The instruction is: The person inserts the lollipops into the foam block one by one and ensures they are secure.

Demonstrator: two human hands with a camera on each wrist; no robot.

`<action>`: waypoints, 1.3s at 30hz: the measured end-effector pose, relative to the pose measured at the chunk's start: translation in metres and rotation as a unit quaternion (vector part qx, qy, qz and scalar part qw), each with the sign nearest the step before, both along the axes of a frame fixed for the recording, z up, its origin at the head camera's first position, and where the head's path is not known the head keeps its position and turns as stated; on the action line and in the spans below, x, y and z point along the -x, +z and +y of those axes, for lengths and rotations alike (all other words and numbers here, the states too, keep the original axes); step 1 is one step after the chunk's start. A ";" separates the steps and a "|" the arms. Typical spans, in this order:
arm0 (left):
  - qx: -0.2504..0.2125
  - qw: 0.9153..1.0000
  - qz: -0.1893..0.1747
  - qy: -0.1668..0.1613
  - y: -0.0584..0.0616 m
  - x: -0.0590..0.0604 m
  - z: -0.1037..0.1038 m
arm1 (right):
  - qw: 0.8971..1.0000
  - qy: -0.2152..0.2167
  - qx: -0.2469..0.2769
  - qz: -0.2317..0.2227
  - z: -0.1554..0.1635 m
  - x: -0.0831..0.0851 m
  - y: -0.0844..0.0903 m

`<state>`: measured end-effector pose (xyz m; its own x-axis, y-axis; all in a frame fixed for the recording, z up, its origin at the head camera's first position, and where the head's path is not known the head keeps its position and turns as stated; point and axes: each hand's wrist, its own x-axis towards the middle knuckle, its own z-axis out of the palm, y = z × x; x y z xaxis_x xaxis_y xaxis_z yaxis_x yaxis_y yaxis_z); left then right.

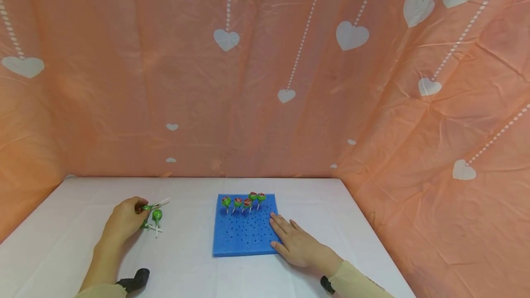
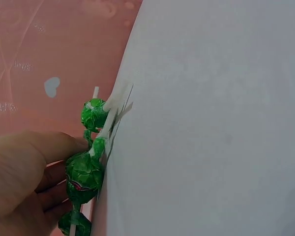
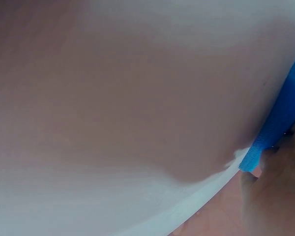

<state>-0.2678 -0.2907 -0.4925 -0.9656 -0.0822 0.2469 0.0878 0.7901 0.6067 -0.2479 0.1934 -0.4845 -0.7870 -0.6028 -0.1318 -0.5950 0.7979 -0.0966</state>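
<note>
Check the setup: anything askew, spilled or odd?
Nothing spilled or damaged. Five lollipops stand in the blue foam board's far rows, a little unevenly. The loose lollipops lie crisscrossed on the table by the left hand. The right hand lies flat on the board.

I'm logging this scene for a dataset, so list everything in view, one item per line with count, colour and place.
lollipops in the foam board: five, green and red wrappers, white sticks, standing along the board's far edge
loose lollipops: about three, green wrappers, white sticks, lying on the table at the left hand
foam board: one, blue, dotted with small holes, flat at table centre
table: one, white surface
backdrop: one, orange-pink with white hearts, behind and at both sides
left hand: fingers curled at the loose lollipops, touching them; wrist strap dark
right hand: fingers straight, resting flat on the foam board's right edge; beige sleeve
</note>
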 end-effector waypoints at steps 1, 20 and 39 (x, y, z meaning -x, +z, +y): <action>0.000 1.000 0.002 0.000 0.000 0.000 0.000 | 1.000 0.001 0.000 0.001 0.000 0.000 0.000; -0.039 0.994 0.105 -0.016 0.031 -0.007 0.023 | 1.000 0.004 0.001 0.009 0.001 0.001 -0.002; -0.054 0.979 0.188 -0.054 0.056 -0.011 0.063 | 1.000 0.001 0.007 0.000 0.000 -0.001 0.001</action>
<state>-0.2572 -0.2276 -0.4361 -0.8127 -0.0308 0.5819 0.3999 0.6968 0.5955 -0.2472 0.1936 -0.4832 -0.7864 -0.6053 -0.1236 -0.5958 0.7960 -0.1072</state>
